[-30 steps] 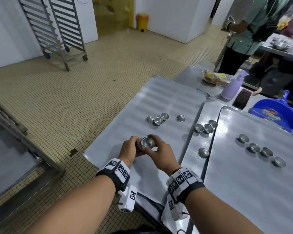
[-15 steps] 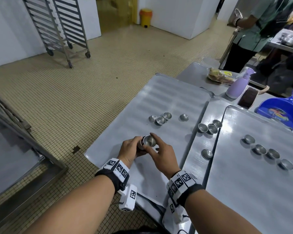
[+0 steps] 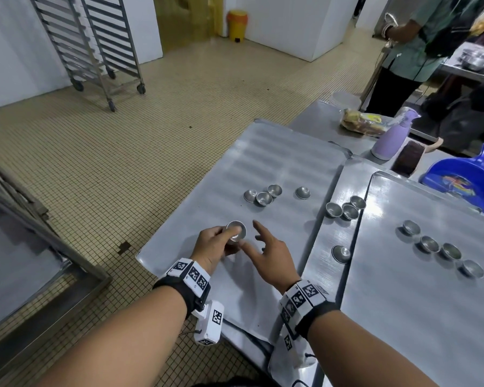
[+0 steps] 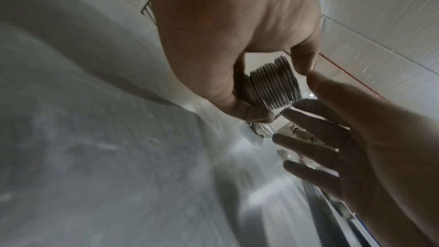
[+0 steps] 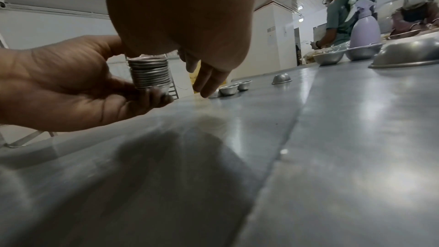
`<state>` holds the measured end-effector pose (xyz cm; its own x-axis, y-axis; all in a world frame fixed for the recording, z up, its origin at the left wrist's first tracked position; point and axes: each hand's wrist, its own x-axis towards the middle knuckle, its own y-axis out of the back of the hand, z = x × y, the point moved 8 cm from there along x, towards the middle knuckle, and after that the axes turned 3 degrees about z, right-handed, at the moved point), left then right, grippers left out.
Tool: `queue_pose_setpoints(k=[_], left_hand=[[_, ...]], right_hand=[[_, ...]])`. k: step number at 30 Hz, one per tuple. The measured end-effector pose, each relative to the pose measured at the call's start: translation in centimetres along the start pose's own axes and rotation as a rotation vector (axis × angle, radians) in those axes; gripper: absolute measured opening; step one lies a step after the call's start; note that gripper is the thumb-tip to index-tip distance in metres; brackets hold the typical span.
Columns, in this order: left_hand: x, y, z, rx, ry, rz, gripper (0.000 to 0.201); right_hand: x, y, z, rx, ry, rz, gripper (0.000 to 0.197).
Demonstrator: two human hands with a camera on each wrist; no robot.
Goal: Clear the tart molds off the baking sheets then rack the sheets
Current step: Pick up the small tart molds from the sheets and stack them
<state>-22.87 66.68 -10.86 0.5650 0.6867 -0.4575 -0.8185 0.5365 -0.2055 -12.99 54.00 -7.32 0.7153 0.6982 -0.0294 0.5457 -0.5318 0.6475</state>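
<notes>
Two baking sheets are lying side by side on a steel bench (image 3: 327,115): the left sheet (image 3: 263,169) under the hands and the right sheet (image 3: 430,289) at 3 o'clock, with a bare strip of bench between them. Loose tart molds (image 3: 263,197) are sitting in a cluster at 12 o'clock on the left sheet, more on the strip, and four in a row on the right sheet. Beyond, at 1 o'clock, a lilac bottle (image 3: 391,138) and a blue dustpan (image 3: 464,182) are standing on the bench, and another person (image 3: 414,48) is working at a further table. A wheeled rack (image 3: 95,43) is waiting at 11 o'clock on the tiled floor (image 3: 123,163). The left hand (image 3: 214,245) is gripping a nested stack of molds (image 3: 236,231) just above the left sheet, thumb and fingers curled round its ribbed side. The right hand (image 3: 268,254) is hovering just beside it, released, fingers spread and straight, holding nothing.
</notes>
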Motion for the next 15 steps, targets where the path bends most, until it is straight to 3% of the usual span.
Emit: queue_pose_setpoints(k=[4,15], left_hand=[[0.9,1.0,0.2,0.166,-0.039,0.086,0.006],[1.6,1.1,-0.1,0.182,-0.032,0.065,0.009]], right_hand=[[1.9,2.1,1.9,-0.104,-0.070,0.047,0.060],[11.9,4.6,1.3,-0.395,-0.068,-0.033,0.037]])
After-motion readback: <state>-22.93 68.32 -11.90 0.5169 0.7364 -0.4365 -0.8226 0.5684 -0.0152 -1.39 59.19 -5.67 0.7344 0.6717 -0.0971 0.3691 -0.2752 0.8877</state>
